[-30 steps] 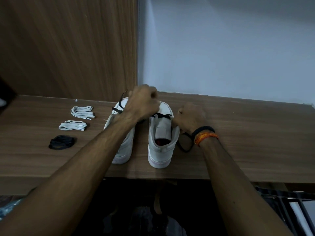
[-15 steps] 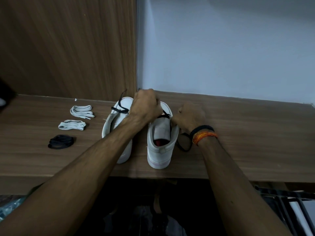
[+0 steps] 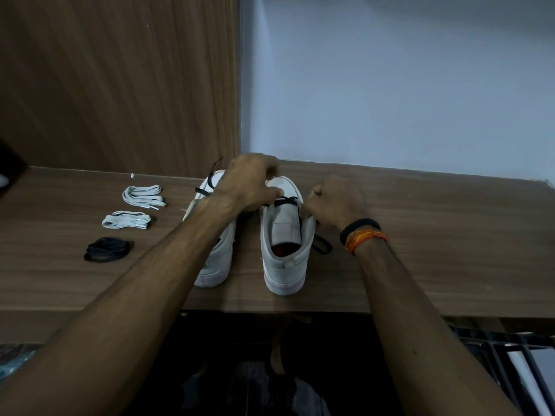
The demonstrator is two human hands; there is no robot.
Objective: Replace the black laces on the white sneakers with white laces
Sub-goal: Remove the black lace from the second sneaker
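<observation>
The two sneakers stood side by side on the table [image 3: 420,250], heels toward me, and my left hand [image 3: 250,183] pinched the black lace [image 3: 285,201] across the right sneaker [image 3: 285,259]. My right hand [image 3: 336,202] was curled at that sneaker's side; what it held I could not tell. The white laces [image 3: 143,194] lay left of the left sneaker [image 3: 214,265].

Matt wood-grain tabletop [image 3: 420,235], smooth white sneakers [image 3: 285,265], flat woven white laces [image 3: 143,195]
</observation>
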